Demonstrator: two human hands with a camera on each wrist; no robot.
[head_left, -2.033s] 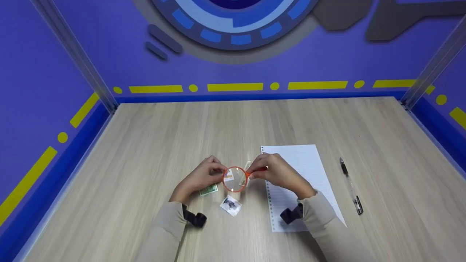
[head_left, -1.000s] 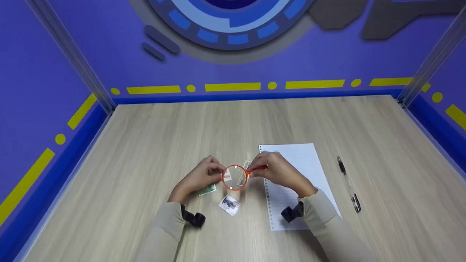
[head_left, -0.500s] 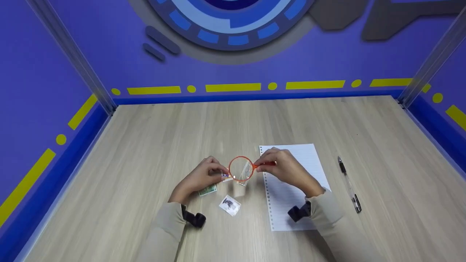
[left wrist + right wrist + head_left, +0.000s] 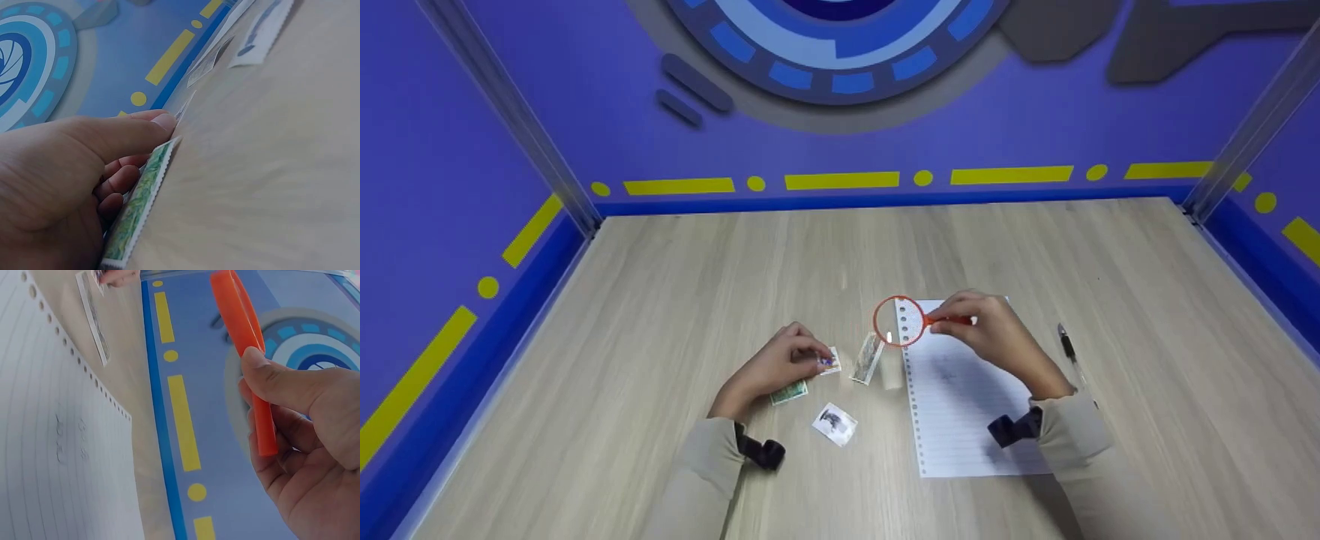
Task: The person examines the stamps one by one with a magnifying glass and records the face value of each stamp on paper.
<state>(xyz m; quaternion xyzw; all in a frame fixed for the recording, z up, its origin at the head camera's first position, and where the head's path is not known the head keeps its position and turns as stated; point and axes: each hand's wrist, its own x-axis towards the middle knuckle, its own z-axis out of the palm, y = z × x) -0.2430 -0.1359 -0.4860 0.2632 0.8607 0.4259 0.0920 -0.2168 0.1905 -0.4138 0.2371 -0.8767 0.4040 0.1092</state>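
Note:
My right hand grips the handle of an orange-red magnifying glass, its round lens raised over the left edge of the lined sheet. In the right wrist view thumb and fingers wrap the orange handle. Low at the table, my left hand pinches the edge of a small postage stamp with a purple and orange picture. A green stamp with a perforated white border lies beneath that hand's curled fingers. Around it are a long pale stamp and a white stamp with a dark figure.
A clear pen with black ends lies right of the sheet, partly hidden by the right forearm. Small handwriting shows on the sheet. Blue-purple panels border the wooden table at the back and sides.
My right hand has carried the magnifying glass up and to the right, off the stamps and onto the sheet's edge. My left hand has stayed at the purple and orange stamp.

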